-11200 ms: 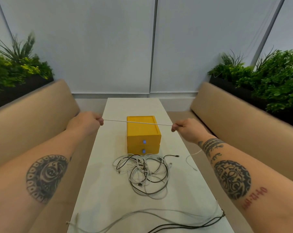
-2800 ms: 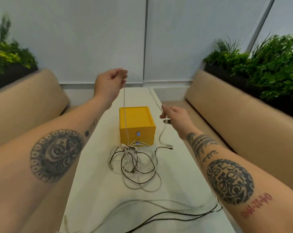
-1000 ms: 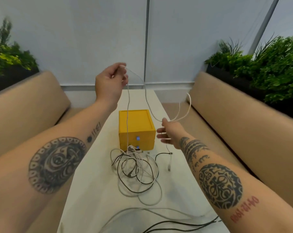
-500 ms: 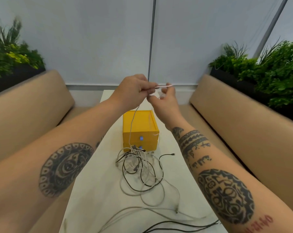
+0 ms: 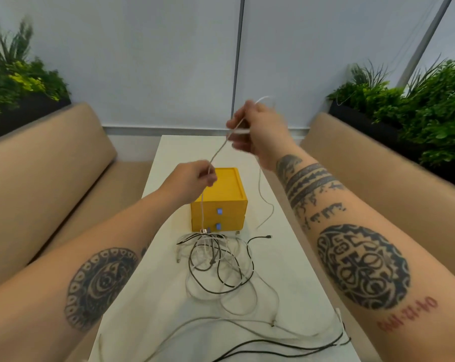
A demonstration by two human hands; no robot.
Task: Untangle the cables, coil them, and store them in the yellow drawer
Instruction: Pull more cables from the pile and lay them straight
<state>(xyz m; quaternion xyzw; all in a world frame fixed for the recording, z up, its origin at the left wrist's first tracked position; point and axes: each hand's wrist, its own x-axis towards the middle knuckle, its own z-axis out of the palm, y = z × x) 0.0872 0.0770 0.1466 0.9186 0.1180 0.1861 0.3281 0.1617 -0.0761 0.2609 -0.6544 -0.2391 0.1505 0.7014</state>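
Head-camera view: the right hand [image 5: 260,131] pinched a loop of thin white cable [image 5: 218,150], the left hand [image 5: 192,180] pinching it lower down. Below that grip it dropped into the tangled cables [image 5: 216,259] before the closed yellow drawer [image 5: 218,202]. Light and limp, it likely coils best hand-over-hand.

**What the frame is hiding**

The right hand [image 5: 257,131] is smearing with blur, so its fingertips and the white cable [image 5: 218,150] looping through them are not resolving. The left hand [image 5: 192,181] is covering the yellow drawer unit's [image 5: 222,202] left corner. The bottom edge is cutting off the near cables [image 5: 247,343] and both forearms. Plugs in the tangle [image 5: 216,265] are showing too small to identify.
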